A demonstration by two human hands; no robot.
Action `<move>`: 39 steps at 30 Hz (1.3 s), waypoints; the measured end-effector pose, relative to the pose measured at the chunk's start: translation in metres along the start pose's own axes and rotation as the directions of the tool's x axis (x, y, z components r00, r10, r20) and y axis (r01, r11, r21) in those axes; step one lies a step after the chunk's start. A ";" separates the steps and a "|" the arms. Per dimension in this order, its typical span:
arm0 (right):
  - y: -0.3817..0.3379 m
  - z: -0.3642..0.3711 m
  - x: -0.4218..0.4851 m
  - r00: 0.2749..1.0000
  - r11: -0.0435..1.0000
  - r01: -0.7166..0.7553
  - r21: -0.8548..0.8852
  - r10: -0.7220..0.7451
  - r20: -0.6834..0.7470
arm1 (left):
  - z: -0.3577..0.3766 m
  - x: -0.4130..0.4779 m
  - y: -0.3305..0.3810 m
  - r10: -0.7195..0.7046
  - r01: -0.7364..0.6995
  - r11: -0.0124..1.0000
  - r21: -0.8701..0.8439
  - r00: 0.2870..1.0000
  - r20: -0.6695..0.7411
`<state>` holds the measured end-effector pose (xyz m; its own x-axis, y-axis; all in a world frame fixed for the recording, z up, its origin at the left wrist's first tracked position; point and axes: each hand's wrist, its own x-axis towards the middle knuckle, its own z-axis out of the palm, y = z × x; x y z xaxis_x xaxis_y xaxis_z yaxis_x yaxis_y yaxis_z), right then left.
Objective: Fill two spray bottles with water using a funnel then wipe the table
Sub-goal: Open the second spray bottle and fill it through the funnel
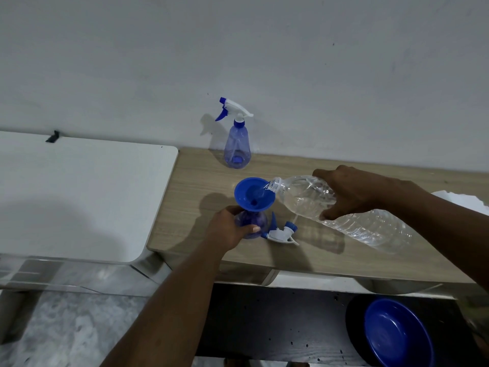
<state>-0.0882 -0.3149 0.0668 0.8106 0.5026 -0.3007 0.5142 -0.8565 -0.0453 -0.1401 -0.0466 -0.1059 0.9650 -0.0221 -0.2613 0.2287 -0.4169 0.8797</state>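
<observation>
Left hand [229, 227] wrapped round the lower body of the open bottle [252, 221], fingers curled on its far side, thumb across the near side, holding it upright on the table [201, 178]. Blue funnel [254, 196] sits in the bottle's neck just above those fingers. Right hand [352, 193] grips the water bottle [367, 229] round its upper body, fingers over the top, thumb beneath. That bottle is tipped nearly flat, its uncapped mouth left of the right fingers at the funnel's right rim — cannot tell whether they touch. Water pools in its shoulder below the fingers; a thin stream seems to run into the funnel. Spray head [281, 231], white and blue, lies on its side on the table just right of the left thumb. Second bottle [237, 147], head on, stands upright well beyond both hands, by the wall [264, 62]. White table [79, 194] lies to the left of the left hand. Blue bowl [397, 337] sits on a dark lower surface, beneath the right forearm. White thing [460, 201] behind the right wrist — too cut off to name.
</observation>
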 end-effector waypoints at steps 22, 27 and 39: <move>0.012 0.003 -0.002 0.998 0.997 -0.004 0.081 0.009 -0.062 | 0.002 0.003 -0.004 0.014 -0.014 1.000 0.013 1.000 -0.005; 0.019 0.012 -0.010 0.972 0.940 0.023 0.340 0.058 -0.226 | 0.002 0.004 -0.006 0.022 -0.022 1.000 -0.004 1.000 -0.012; 0.020 0.045 -0.001 0.648 0.671 0.010 0.741 0.560 -0.516 | 0.003 0.004 -0.006 0.004 -0.004 0.999 0.045 1.000 -0.019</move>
<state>-0.0914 -0.3384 0.0238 0.9579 -0.0933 0.2714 0.1456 -0.6567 -0.7399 -0.1381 -0.0466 -0.1137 0.9682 -0.0069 -0.2500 0.2192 -0.4574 0.8618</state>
